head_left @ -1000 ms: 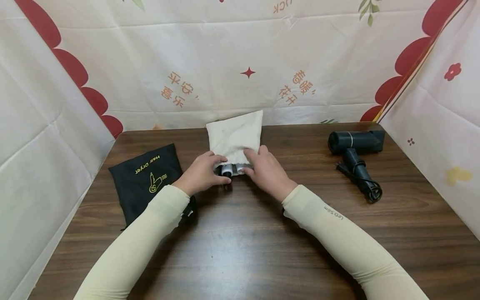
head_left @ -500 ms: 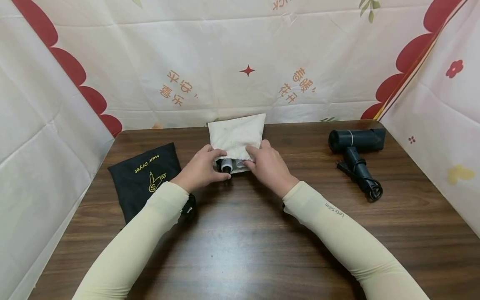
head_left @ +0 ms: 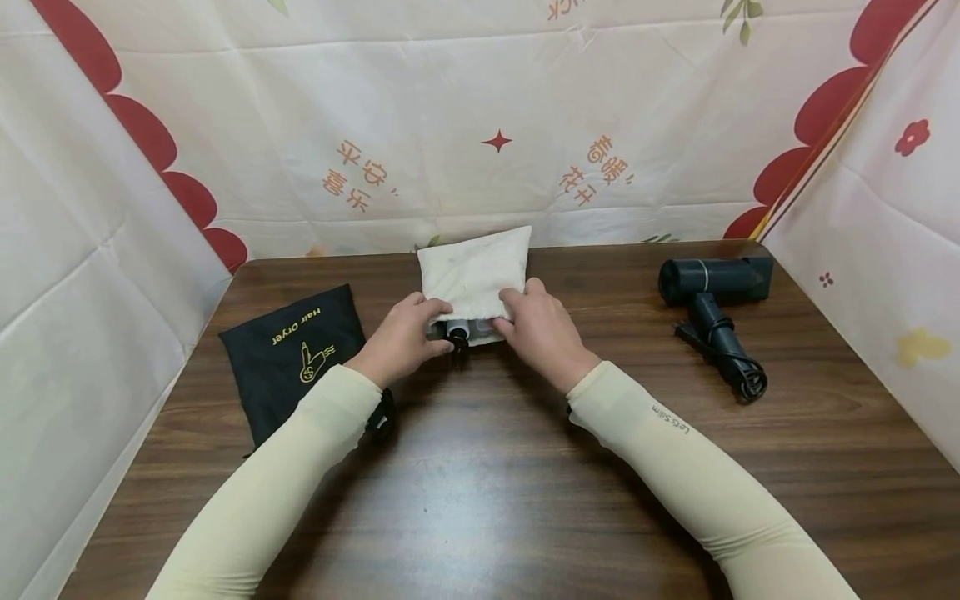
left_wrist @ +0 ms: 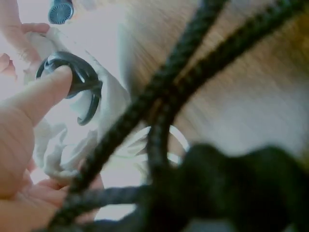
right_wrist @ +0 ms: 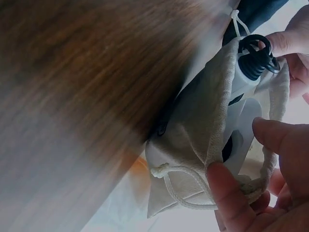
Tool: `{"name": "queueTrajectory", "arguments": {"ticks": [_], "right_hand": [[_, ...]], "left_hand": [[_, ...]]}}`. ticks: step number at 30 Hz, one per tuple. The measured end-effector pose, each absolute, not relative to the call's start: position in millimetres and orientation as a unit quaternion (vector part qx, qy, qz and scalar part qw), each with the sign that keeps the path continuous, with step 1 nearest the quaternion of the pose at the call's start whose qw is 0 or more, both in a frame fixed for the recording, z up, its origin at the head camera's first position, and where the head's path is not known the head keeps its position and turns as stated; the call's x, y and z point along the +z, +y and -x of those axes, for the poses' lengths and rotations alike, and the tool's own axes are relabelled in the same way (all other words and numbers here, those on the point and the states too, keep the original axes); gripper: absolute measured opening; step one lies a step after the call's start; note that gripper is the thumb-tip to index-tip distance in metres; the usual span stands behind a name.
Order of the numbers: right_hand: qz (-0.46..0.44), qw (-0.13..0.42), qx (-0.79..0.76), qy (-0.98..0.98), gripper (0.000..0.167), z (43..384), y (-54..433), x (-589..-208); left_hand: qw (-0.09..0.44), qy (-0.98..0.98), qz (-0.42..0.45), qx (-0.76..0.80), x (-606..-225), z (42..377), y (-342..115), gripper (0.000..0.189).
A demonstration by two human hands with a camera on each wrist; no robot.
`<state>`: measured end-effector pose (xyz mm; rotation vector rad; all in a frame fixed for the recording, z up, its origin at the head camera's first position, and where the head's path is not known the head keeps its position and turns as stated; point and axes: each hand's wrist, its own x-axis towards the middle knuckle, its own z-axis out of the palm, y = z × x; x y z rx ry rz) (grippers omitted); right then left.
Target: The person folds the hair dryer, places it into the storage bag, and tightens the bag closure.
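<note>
While my right hand (head_left: pixel 549 335) pinches the bag (head_left: pixel 476 275) mid-frame, my left hand (head_left: pixel 401 337), the nearer (curled round its rim), thumbs the down-pointing cord (head_left: pixel 460 339).

White printed cloth (head_left: pixel 450 92) hangs behind and beside a brown wooden table (head_left: pixel 540 508).

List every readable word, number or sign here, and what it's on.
"Hair Dryer": black bag, upside down.
"$"-like mark: the bag's yellow drawing.
"平安喜乐": backdrop, left.
"春暖花开": backdrop, right.
"CK": backdrop's top edge, cut off.
"Let's": right sleeve; next word too small to be sure.
Cream pouch, dark hair dryer: nothing readable.
</note>
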<state>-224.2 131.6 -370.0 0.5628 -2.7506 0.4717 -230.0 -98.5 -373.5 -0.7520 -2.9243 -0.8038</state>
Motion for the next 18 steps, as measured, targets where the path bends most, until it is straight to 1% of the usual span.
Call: {"name": "queueTrajectory", "arguments": {"ticks": [3, 8, 12, 15, 18], "right_hand": [[-0.197, 0.149, 0.166, -0.955, 0.022, 223.8, 132.8, -370.0], [-0.204, 0.156, 0.169, -0.951, 0.026, 222.0, 134.0, -368.6], [-0.207, 0.160, 0.174, -0.949, 0.028, 220.3, 134.5, -367.4], [-0.206, 0.157, 0.180, -0.949, 0.028, 219.6, 135.1, -367.5], [-0.206, 0.154, 0.186, -0.948, 0.026, 219.2, 135.7, -367.7]], "left_hand": [[0.026, -0.935, 0.237, -0.262, -374.3, 230.2, -96.8, 0.042], [0.066, -0.936, 0.222, -0.266, -373.4, 229.2, -93.5, 0.028], [0.094, -0.939, 0.205, -0.259, -372.0, 228.1, -90.1, 0.022], [0.100, -0.942, 0.198, -0.250, -371.8, 228.0, -88.4, 0.021], [0.091, -0.945, 0.200, -0.241, -372.2, 228.3, -88.2, 0.021]]}}
